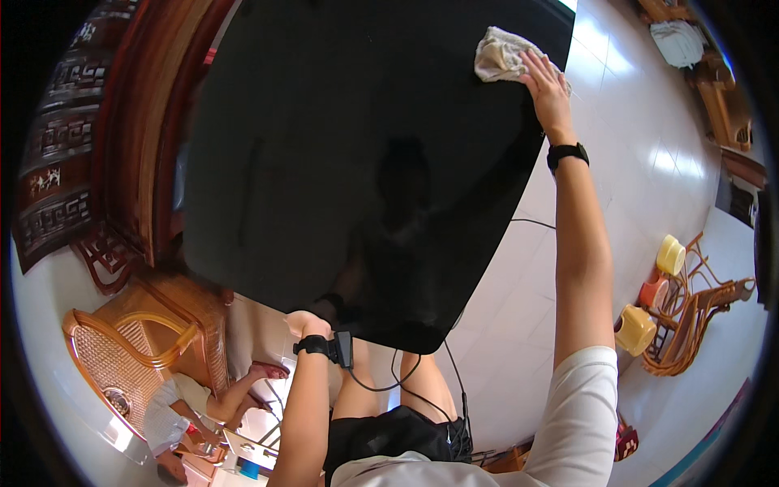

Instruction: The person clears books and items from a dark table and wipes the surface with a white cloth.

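A glossy black tabletop [324,154] with rounded corners fills the middle of the view. At its far right edge, my right hand [548,88] presses a crumpled beige cloth [499,55] against the surface, fingers extended over it. A black band [567,154] circles that wrist. My left hand [310,323] is at the near left edge of the tabletop; most of its fingers are hidden, so their closure cannot be made out. Strapped to the left wrist is a small black device [344,349] with a cable running from it.
Carved dark wooden furniture [122,122] stands along the left. Below it is a cane-backed chair [122,357], with a seated person [174,410] nearby. Yellow stools [634,329], an orange stool [654,289] and a rattan chair [690,321] stand at right. Black cables [458,365] hang near my legs.
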Available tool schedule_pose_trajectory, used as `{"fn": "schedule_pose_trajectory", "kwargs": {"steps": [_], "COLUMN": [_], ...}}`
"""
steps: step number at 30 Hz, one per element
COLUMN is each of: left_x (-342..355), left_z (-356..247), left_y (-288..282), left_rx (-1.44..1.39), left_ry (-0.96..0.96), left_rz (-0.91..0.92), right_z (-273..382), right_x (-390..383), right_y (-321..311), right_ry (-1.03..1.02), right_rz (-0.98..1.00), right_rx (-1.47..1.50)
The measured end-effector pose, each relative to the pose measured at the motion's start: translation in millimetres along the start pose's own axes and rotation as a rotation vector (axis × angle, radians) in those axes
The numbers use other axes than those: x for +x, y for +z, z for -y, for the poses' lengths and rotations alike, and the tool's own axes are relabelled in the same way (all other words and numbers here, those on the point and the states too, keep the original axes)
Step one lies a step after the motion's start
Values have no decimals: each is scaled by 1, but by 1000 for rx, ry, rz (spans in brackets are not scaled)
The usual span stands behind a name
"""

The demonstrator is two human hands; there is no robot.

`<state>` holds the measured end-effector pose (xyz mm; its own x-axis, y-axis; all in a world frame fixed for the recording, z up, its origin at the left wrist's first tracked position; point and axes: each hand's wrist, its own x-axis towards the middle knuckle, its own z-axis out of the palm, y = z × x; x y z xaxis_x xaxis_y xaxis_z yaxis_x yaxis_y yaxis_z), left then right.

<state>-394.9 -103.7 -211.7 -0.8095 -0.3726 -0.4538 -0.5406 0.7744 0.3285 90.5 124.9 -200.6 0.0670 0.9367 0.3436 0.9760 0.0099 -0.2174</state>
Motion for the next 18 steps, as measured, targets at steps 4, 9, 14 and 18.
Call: {"fn": "schedule_pose_trajectory", "kwargs": {"steps": [4, 9, 14, 18], "left_x": [38, 9, 18, -13], "left_z": [7, -3, -2, -15], "left_y": [1, -3, -6, -15], "left_rx": [-188, -260, -59, -85], "left_ry": [86, 54, 52, 88], "left_rz": [109, 218, 174, 270], "right_z": [-3, 36, 104, 179], "right_x": [22, -3, -87, -183], "right_y": [6, -38, -108, -149], "right_ry": [78, 407, 659, 712], "right_rz": [-119, -186, -136, -146], "right_rx": [88, 428, 890, 722]}}
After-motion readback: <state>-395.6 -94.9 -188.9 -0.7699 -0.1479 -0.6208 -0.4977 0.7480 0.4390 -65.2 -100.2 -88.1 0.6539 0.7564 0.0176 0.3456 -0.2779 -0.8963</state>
